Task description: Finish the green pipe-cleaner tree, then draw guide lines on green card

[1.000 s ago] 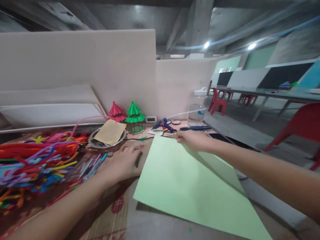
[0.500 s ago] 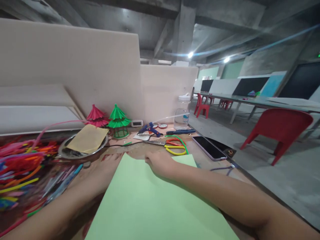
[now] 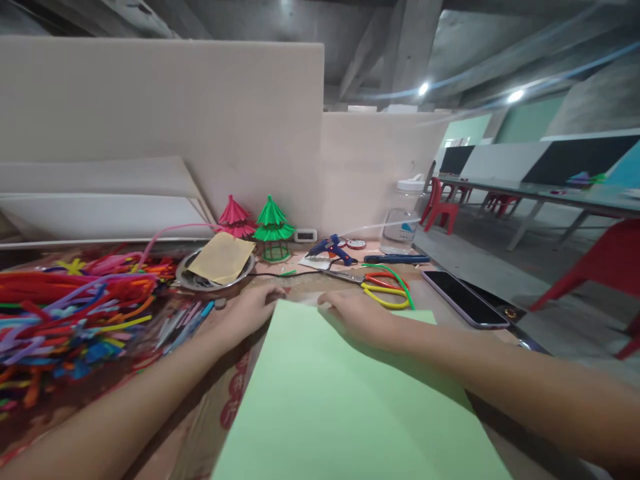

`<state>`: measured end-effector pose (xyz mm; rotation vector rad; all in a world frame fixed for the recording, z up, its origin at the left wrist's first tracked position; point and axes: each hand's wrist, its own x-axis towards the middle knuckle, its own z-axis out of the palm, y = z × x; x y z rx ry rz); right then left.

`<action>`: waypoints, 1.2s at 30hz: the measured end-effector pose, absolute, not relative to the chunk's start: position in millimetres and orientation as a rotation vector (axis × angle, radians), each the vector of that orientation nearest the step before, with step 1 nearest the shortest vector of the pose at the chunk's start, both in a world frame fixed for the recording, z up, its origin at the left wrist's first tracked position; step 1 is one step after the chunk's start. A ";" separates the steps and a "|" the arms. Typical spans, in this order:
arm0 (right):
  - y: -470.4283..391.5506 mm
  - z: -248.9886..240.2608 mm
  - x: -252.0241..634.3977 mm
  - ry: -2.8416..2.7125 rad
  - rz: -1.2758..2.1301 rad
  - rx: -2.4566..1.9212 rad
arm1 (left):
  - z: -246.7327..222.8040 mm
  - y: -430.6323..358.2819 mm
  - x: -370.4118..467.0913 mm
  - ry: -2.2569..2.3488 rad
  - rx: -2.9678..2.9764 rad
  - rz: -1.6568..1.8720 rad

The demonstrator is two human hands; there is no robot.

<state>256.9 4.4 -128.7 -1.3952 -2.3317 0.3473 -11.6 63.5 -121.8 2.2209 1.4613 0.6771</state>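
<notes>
A large sheet of light green paper [image 3: 360, 400] lies in front of me and runs out of the bottom of the view. At its far left corner is my left hand [image 3: 253, 308], the fingers bent and closed around the corner; the fingertips are slightly blurred. My right hand [image 3: 363, 320] grips the far edge near the middle with curled fingers, and its forearm crosses over the sheet. Just beyond the right hand lie scissors [image 3: 385, 297] with yellow and orange handles, with a green strip across them.
Colourful fuzzy stems [image 3: 75, 313] are heaped at left, beside pens [image 3: 187, 327] and a metal plate [image 3: 183, 281]. Behind stand a pink [image 3: 233, 217] and a green paper pavilion [image 3: 273, 230], a glue gun [image 3: 333, 249] and a bottle [image 3: 400, 220]. A phone [image 3: 465, 300] lies right.
My view has turned left, so things appear farther right. The left hand, earlier flat beside the sheet, has come to its corner with fingers bent. The right hand stays at the far edge.
</notes>
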 end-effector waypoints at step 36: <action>1.7 -162.1 313.3 -2.330 0.040 -1.438 | -22.1 51.2 -85.7 2.086 2.326 0.019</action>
